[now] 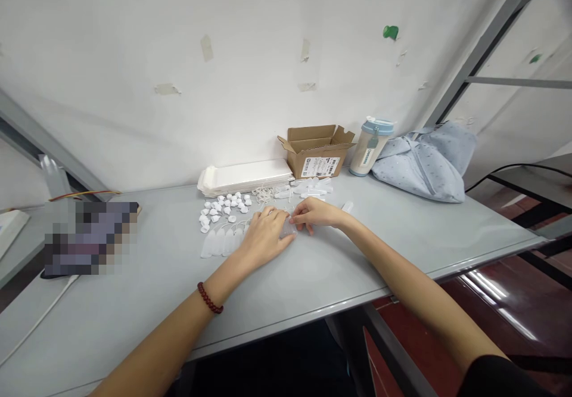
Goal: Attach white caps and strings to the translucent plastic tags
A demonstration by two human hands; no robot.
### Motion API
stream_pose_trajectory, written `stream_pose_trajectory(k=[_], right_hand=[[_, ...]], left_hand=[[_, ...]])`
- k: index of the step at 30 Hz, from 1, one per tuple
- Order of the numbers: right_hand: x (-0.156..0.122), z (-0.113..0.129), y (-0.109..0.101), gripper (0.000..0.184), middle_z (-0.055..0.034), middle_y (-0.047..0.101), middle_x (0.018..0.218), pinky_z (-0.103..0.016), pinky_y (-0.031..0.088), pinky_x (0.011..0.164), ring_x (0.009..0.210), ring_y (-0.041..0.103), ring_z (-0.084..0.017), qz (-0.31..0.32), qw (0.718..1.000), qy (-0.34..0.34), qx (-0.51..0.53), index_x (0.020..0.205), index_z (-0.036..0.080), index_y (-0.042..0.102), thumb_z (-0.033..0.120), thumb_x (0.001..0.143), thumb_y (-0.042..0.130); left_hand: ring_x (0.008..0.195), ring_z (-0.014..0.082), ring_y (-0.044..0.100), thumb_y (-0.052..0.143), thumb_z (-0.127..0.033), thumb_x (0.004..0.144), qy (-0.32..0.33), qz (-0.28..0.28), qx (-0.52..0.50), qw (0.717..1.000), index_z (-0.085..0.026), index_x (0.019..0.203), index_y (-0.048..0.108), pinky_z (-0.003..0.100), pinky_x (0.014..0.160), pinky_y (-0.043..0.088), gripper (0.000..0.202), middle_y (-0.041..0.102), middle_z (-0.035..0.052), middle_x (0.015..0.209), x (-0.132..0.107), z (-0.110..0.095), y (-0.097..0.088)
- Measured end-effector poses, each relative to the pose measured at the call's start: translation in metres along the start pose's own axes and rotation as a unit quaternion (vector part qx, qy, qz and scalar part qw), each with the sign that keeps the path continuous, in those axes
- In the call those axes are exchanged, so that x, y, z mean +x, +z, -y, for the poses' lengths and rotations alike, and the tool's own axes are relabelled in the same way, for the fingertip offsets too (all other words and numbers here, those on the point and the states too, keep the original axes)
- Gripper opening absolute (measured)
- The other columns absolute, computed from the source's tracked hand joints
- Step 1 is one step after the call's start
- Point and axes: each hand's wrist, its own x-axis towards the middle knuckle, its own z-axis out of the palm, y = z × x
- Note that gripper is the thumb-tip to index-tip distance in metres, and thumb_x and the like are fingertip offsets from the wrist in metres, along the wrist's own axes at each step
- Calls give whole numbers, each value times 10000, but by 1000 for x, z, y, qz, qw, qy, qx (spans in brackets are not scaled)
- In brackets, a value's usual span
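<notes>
In the head view, a clear plastic sleeve lies on the grey table between the hands, its exact axis hidden by fingers. The left hand lies palm down, fingers extended, and the right hand has its thumb and fingers bent together at the sleeve; whether either grips cannot be told. Left of them, the row of translucent corded pieces points corded ends wallward, long axes leaning slightly right, below the white caps.
</notes>
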Motion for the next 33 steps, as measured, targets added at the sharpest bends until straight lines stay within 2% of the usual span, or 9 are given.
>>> stream_pose_trajectory(k=[14, 19, 22, 26, 30, 33], right_hand=[[-1, 1, -2, 220, -4, 648, 615, -225, 417, 531, 431, 555, -87, -8, 1000, 9, -18, 711, 131, 657, 342, 748, 609], [-9, 9, -12, 233, -18, 661, 638, -220, 412, 524, 446, 546, -84, -31, 998, 25, -47, 685, 134, 632, 355, 755, 612], [-19, 13, -27, 207, -16, 651, 573, -229, 415, 519, 425, 541, -95, -53, 989, 76, -118, 687, 142, 603, 336, 758, 614], [-37, 10, -53, 160, -21, 647, 532, -236, 421, 512, 440, 570, -121, -75, 964, 167, -190, 819, 144, 598, 289, 754, 618], [-55, 3, -74, 495, 14, 656, 594, -224, 403, 466, 491, 595, -139, -55, 940, 260, -216, 1108, 210, 519, 225, 650, 707], [-60, -1, -78, 547, 21, 647, 628, -212, 415, 477, 526, 612, -134, -50, 920, 314, -228, 1125, 223, 512, 87, 618, 667]], left_hand=[[1109, 281, 477, 595, -344, 816, -7, 10, 27, 1000, -163, 1052, 564, 434, 924, 378, 299, 622, 92, 1105, -1, -1, -2], [1123, 289, 469, 596, -374, 819, -7, -10, 17, 1000, -147, 1099, 571, 449, 948, 378, 361, 609, 107, 1137, -3, -1, -4], [1128, 286, 475, 542, -396, 854, -24, -41, -13, 999, -152, 1127, 572, 449, 945, 394, 368, 621, 101, 1138, -3, 2, -9], [1117, 280, 509, 461, -286, 876, -86, -89, -36, 992, -158, 1063, 612, 436, 926, 427, 273, 650, 94, 1114, 2, 15, -20], [1066, 274, 563, 439, -219, 844, -144, -90, -29, 985, -146, 1004, 651, 402, 923, 444, 275, 688, 88, 1060, 10, 32, -30], [1023, 262, 604, 438, -212, 825, -150, -60, -20, 987, -145, 975, 672, 374, 908, 457, 286, 701, 82, 1049, 20, 41, -34]])
